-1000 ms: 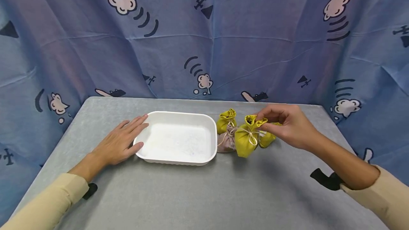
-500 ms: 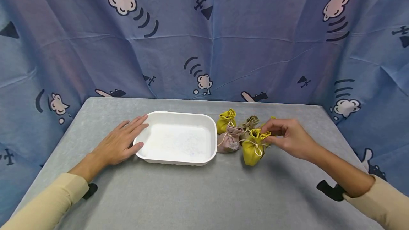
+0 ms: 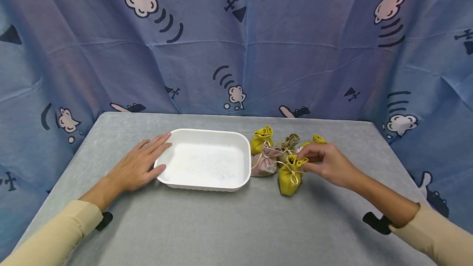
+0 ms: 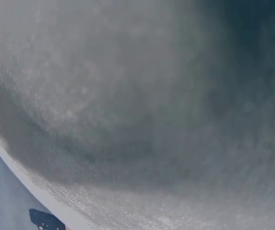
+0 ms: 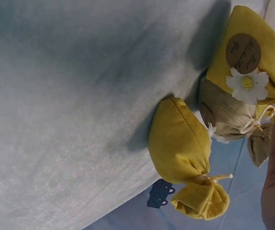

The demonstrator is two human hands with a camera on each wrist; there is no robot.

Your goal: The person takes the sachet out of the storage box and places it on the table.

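Observation:
My right hand (image 3: 329,162) pinches the gathered neck of a yellow drawstring pouch (image 3: 289,182) in front of the other pouches. In the right wrist view this pouch (image 5: 259,48) shows a round brown label and a white flower. My left hand (image 3: 138,165) lies with straight fingers on the left rim of a white tray (image 3: 207,163), which has nothing in it. Right of the tray stand a pink pouch (image 3: 264,165), a yellow pouch (image 3: 261,141) behind it and a brown pouch (image 3: 290,143). Another yellow pouch (image 5: 180,141) is partly hidden by my right hand in the head view.
The grey tabletop (image 3: 221,229) extends in front of the tray and pouches. A blue patterned curtain (image 3: 207,44) hangs behind the table and along both sides. In the left wrist view the table surface (image 4: 103,96) is blurred.
The held yellow pouch has moved toward the front edge and lower, uncovering the brown pouch behind it. My right hand moved with it. The left hand and tray stayed put.

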